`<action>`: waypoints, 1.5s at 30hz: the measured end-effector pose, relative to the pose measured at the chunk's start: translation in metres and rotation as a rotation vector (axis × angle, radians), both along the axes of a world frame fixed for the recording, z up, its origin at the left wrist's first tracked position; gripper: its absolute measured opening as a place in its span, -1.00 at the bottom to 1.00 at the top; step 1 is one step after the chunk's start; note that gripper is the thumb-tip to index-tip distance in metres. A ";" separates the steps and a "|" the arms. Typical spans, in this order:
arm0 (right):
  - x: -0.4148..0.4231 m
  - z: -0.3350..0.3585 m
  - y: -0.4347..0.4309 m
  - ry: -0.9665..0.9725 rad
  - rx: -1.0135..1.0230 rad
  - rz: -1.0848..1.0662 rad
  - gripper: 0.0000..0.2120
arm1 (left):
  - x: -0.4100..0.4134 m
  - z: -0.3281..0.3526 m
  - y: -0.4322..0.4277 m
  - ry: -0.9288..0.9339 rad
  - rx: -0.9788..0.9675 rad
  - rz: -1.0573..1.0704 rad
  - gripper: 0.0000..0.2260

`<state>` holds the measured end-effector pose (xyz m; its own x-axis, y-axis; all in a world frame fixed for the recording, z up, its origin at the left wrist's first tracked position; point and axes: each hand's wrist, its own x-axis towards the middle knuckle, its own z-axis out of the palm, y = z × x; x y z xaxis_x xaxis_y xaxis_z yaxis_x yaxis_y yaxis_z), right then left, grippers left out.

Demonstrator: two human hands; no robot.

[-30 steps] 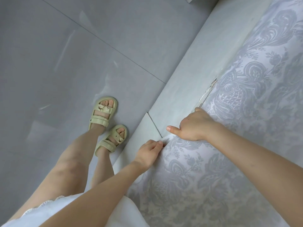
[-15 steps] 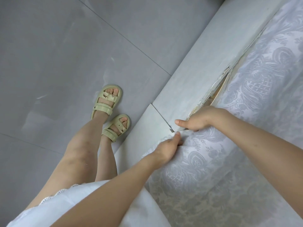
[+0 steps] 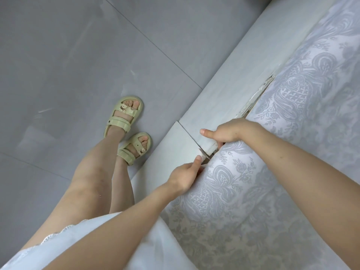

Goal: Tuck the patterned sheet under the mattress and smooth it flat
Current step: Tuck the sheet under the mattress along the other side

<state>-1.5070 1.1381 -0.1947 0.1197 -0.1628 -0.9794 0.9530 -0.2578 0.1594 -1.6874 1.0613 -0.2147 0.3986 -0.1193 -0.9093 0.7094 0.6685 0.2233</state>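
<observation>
The patterned sheet (image 3: 292,117), grey-white damask, covers the mattress on the right; the mattress itself is hidden beneath it. My right hand (image 3: 228,132) is at the mattress edge. Its thumb lies out on the pale bed frame (image 3: 224,78) and its fingers curl down into the gap around the covered mattress edge. My left hand (image 3: 185,176) is just nearer to me, with its thumb along the sheet's edge and its fingers hidden under the fabric at the gap, pinching it.
A joint in the bed frame lies right by both hands, with chipped paint along the frame's inner edge (image 3: 259,94). My sandalled feet (image 3: 126,117) stand on the grey tiled floor (image 3: 78,65) next to the frame. My white skirt (image 3: 78,240) hangs at the bottom.
The gap between mattress and frame that opened half a second ago has narrowed. My left hand has moved down along the sheet's edge, and the loose fabric now lies closer to the frame.
</observation>
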 end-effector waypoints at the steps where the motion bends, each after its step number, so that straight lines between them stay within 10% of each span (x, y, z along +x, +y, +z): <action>1: -0.003 0.009 0.002 0.001 0.119 0.063 -0.17 | 0.002 -0.002 -0.006 -0.010 -0.064 -0.006 -0.40; 5: -0.020 0.042 -0.007 0.094 0.437 0.393 -0.25 | 0.014 -0.008 -0.022 -0.037 -0.225 0.024 -0.24; 10: -0.031 0.043 -0.028 0.100 0.332 0.345 -0.24 | 0.004 -0.002 0.004 -0.093 -0.304 0.048 -0.43; 15: -0.048 0.023 -0.036 0.062 0.280 0.384 -0.23 | -0.045 -0.002 0.004 0.063 0.032 0.301 -0.56; 23: -0.079 0.038 -0.060 0.096 0.387 0.124 -0.37 | -0.081 -0.017 -0.015 0.029 0.030 -0.057 -0.61; 36: -0.123 0.014 -0.073 0.039 0.067 0.210 -0.26 | -0.109 0.003 -0.052 -0.120 0.062 0.290 -0.70; 45: -0.116 0.065 -0.076 0.048 0.385 0.042 -0.29 | -0.070 -0.002 -0.068 -0.182 -0.338 -0.010 -0.39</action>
